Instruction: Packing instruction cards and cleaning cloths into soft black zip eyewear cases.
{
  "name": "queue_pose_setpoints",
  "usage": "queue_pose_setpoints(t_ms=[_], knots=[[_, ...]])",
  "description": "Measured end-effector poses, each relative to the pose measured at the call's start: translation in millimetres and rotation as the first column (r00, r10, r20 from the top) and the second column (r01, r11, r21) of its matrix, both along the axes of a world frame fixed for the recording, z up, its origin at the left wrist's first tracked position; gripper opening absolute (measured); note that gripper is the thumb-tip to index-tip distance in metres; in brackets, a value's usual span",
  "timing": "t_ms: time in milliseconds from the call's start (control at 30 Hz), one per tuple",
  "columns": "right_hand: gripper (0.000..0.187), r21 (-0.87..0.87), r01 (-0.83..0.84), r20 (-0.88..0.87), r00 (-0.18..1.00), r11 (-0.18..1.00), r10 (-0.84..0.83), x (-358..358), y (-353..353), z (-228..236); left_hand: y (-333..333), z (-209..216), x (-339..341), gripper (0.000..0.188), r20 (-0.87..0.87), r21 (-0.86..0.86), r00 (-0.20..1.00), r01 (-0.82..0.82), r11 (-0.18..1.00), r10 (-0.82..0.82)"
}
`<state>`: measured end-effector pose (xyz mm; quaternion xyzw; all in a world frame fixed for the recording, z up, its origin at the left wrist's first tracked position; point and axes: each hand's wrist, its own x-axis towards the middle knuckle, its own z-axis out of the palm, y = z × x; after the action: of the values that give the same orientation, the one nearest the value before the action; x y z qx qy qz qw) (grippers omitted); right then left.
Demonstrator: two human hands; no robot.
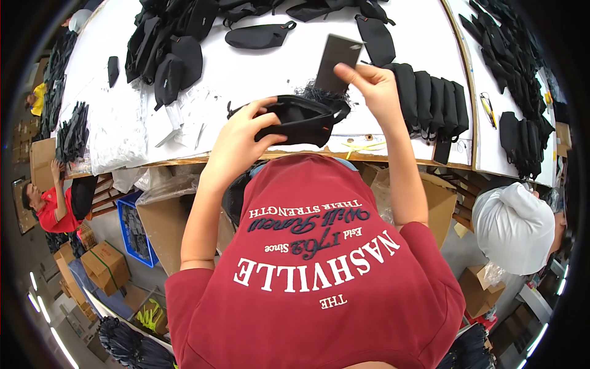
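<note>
My left hand (249, 132) grips the near left side of a black zippered pouch (304, 130), whose mouth gapes toward me at the table's front edge. Up and to the right, my right hand (372, 86) pinches a flat dark rectangular panel (335, 58) by its lower right edge, thumb on top. The panel is apart from the pouch and tilted upright. Beneath it, just behind the pouch, lies a tangle of black thread scraps (324, 94). What the pouch holds inside is too dark to make out.
Black pouches are heaped (184, 24) at the far left, and one pouch (261, 35) lies alone. A row of filled pouches (430, 101) stands at right. Clear plastic bags (120, 132) lie at left. Co-workers in a red shirt (55, 209) and a white cap (516, 227) flank me.
</note>
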<state>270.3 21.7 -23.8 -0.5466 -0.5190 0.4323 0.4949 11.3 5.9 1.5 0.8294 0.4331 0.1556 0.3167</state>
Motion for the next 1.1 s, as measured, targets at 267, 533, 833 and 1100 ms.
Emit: queue_pose_setpoints(t_ms=[267,533,833,1100], knots=[[0.039,-0.297,-0.523,0.677,0.475,0.799,0.562,-30.9,-17.7,20.5,5.3,-13.2,12.9,0.019,0.052,0.254,0.969,0.222,0.942,-0.242],[0.033,-0.410,-0.607,0.342,0.590,0.681,0.732,-19.9,-26.1,36.9,98.0,-135.2,-65.7,0.028,0.282,-0.048,0.802,-0.537,0.842,0.527],[0.026,-0.279,-0.566,0.701,0.432,0.776,0.567,-11.5,-36.1,40.1,81.2,-192.1,-161.7,0.039,-0.378,0.152,0.580,-0.730,0.666,0.722],[0.019,-0.123,-0.580,0.820,0.398,0.805,0.412,-19.5,-33.2,29.0,72.0,-83.0,-58.8,0.014,0.583,-0.085,0.619,-0.597,0.798,0.526]])
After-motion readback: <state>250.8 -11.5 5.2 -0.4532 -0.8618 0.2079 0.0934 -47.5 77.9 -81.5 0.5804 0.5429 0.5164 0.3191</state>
